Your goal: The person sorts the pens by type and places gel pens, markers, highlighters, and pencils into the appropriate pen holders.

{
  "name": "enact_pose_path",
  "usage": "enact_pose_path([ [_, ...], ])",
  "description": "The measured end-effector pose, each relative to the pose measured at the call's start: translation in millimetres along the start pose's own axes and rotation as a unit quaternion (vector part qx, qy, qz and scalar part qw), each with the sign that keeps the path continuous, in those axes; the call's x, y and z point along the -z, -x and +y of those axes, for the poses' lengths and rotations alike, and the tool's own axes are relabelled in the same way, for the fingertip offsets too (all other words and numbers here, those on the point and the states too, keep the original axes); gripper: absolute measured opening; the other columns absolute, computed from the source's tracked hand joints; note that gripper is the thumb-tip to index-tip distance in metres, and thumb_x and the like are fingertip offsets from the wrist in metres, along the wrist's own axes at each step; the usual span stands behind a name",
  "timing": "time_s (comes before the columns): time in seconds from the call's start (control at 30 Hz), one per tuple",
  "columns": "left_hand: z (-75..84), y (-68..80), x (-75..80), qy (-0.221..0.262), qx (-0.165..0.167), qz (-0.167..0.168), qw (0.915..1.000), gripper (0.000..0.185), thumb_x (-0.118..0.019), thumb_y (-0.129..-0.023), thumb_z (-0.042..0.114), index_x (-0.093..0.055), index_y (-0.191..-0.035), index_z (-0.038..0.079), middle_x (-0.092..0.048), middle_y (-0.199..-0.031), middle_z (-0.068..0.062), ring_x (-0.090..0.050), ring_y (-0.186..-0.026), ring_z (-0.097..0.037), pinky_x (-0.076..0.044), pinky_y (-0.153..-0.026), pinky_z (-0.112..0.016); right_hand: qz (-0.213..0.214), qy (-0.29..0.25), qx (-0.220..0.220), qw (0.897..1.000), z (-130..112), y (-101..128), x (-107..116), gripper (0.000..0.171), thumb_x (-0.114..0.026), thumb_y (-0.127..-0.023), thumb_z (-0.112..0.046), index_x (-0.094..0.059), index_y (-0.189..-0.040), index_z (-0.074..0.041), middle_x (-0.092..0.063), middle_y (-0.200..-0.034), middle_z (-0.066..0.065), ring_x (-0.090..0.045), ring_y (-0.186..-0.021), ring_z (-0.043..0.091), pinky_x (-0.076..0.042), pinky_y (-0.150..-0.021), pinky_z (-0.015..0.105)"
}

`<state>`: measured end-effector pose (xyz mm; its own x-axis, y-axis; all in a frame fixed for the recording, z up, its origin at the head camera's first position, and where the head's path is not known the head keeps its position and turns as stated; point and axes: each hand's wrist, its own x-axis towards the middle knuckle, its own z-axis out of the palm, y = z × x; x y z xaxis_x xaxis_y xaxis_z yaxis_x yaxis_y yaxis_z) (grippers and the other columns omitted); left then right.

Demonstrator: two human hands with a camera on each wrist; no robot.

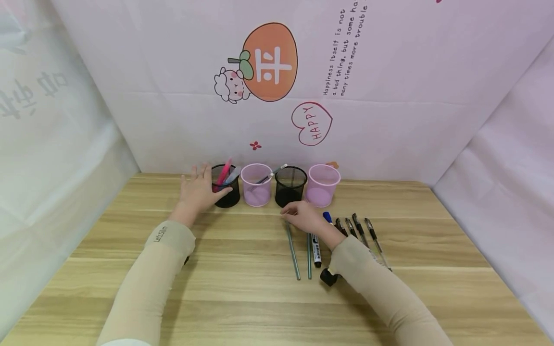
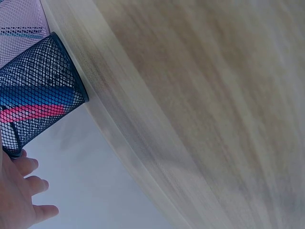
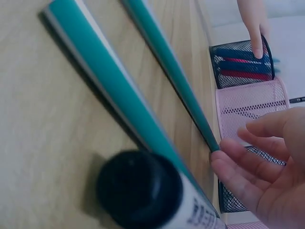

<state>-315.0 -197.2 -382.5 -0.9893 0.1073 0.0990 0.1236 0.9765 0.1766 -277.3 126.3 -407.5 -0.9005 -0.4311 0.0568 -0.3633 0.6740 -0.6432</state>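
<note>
Left hand is splayed, thumb on the leftmost black mesh pencil cup; right of that cup, right hand is kinda loose, fingertips touching a green pencil.

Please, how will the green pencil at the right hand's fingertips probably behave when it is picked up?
The pencil looks straight throughout, so it is probably stiff. Being so thin, it is likely light. The right hand is at its far end, so if lifted there, the long free end might dip or swing.
</note>
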Motion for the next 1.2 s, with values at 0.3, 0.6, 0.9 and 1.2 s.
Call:
enact_pose_path([
  [0.3, 0.3, 0.6, -0.3, 0.005, 0.001, 0.001, 1.0, 0.105, -0.052, -0.096, 0.068, -0.014, -0.161, -0.006, -0.018, -0.166, -0.027, -0.009, -0.152, -0.05, -0.01, -0.116, -0.073, -0.028, -0.023, -0.036, 0.999, -4.5, -2.2, -2.4, 0.024, -0.073, -0.093, -0.006, -0.072, -0.116, 0.0, -0.073, -0.097, 0.006, -0.066, -0.08, 0.017, -0.053, -0.067, 0.029],
  [0.6, -0.1, 0.6, -0.6, 0.006, 0.0, 0.004, 1.0, 0.104, -0.053, -0.097, 0.067, -0.016, -0.16, -0.007, -0.019, -0.166, -0.027, -0.011, -0.152, -0.051, -0.011, -0.116, -0.073, -0.081, -0.04, -0.077, 0.993, -7.4, -6.8, -0.9, 0.054, -0.075, -0.091, -0.002, -0.056, -0.141, 0.006, -0.069, -0.099, 0.011, -0.066, -0.069, 0.017, -0.059, -0.064, 0.029],
  [0.9, 0.7, 1.8, 0.4, 0.013, 0.003, 0.002, 0.9999, 0.105, -0.052, -0.096, 0.069, -0.016, -0.161, -0.006, -0.019, -0.166, -0.027, -0.01, -0.152, -0.05, -0.011, -0.116, -0.072, -0.106, -0.014, -0.116, 0.987, -13.3, -11.4, -4.1, 0.065, -0.079, -0.088, -0.003, -0.051, -0.147, 0.004, -0.063, -0.094, 0.01, -0.069, -0.065, 0.017, -0.06, -0.062, 0.028],
  [1.2, 1.6, 2.8, 0.9, 0.019, 0.004, 0.0, 0.9998, 0.104, -0.052, -0.097, 0.068, -0.015, -0.161, -0.006, -0.018, -0.166, -0.028, -0.009, -0.152, -0.05, -0.01, -0.116, -0.073, -0.102, -0.013, -0.121, 0.987, -13.6, -16.5, -7.4, 0.06, -0.078, -0.088, 0.0, -0.055, -0.143, 0.004, -0.062, -0.091, 0.009, -0.067, -0.062, 0.016, -0.059, -0.059, 0.026],
])
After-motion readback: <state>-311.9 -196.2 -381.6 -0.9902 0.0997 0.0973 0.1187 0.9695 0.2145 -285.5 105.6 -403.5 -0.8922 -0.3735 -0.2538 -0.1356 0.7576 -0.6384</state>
